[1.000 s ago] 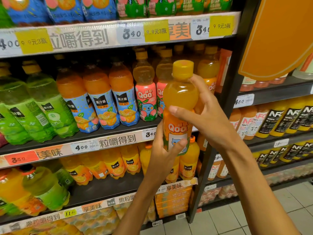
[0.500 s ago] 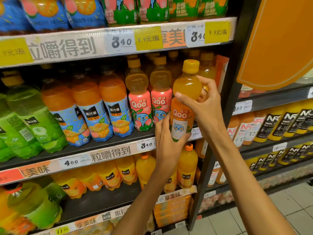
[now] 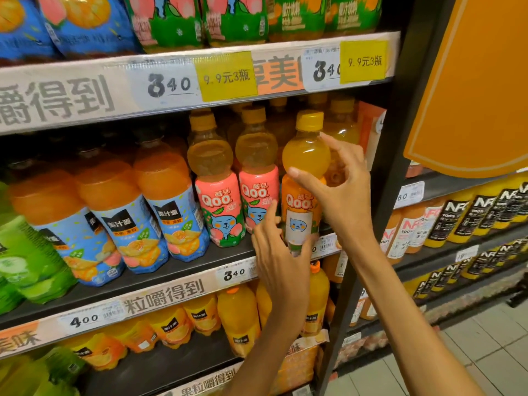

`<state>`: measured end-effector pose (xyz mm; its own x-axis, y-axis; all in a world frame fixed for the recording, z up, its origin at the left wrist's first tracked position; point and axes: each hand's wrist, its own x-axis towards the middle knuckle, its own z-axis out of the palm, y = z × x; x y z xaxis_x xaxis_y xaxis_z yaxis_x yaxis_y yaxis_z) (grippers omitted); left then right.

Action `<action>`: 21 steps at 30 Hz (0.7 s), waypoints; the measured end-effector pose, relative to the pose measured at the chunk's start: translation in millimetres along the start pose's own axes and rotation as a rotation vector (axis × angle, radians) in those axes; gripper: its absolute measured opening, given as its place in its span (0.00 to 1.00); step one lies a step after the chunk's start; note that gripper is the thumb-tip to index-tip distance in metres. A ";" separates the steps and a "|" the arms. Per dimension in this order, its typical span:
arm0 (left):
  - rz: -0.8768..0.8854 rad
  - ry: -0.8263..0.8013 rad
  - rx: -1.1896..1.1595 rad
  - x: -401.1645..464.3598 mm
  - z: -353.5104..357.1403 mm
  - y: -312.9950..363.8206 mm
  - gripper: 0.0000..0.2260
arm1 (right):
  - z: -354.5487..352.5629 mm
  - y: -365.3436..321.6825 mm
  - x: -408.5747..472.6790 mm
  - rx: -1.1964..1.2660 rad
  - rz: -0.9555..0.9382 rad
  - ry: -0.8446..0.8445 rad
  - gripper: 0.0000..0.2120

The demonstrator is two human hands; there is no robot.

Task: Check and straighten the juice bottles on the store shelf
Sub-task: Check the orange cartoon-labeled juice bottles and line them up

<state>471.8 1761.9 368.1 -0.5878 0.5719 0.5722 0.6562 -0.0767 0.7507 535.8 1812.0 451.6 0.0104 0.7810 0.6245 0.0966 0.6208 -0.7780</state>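
Note:
An orange Qoo juice bottle (image 3: 302, 178) with a yellow cap stands upright at the right end of the middle shelf (image 3: 160, 270), label facing me. My right hand (image 3: 334, 190) curls round its upper body, thumb across the front. My left hand (image 3: 278, 252) holds its base, thumb on the lower label and fingers behind. Two pink-labelled Qoo bottles (image 3: 257, 181) stand just left of it, touching or nearly so.
Blue-labelled orange juice bottles (image 3: 168, 207) and green bottles (image 3: 25, 252) fill the shelf to the left. A black upright post (image 3: 385, 178) stands right of the bottle. NFC bottles (image 3: 457, 221) line the neighbouring rack. Orange bottles (image 3: 237, 315) sit below.
Both hands carried the orange Qoo bottle forward from in front of the shelf and set it at the right end of the row. The label now faces outward.

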 end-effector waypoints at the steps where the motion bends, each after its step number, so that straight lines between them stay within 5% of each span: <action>1: 0.000 0.004 -0.012 1.6 1.3 -0.2 0.34 | 2.3 0.8 -0.1 0.000 -0.029 0.010 0.31; 15: 0.042 -0.058 0.012 9.5 14.8 5.3 0.34 | 6.3 19.5 -0.1 -0.226 -0.173 0.063 0.30; 21: 0.107 -0.022 0.057 13.9 16.1 7.7 0.25 | 17.5 23.7 -0.7 -0.285 -0.227 0.129 0.27</action>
<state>476.3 1782.4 376.5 -0.5027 0.5808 0.6403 0.7409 -0.0922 0.6652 520.7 1827.4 431.5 0.0799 0.5996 0.7963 0.3834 0.7189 -0.5798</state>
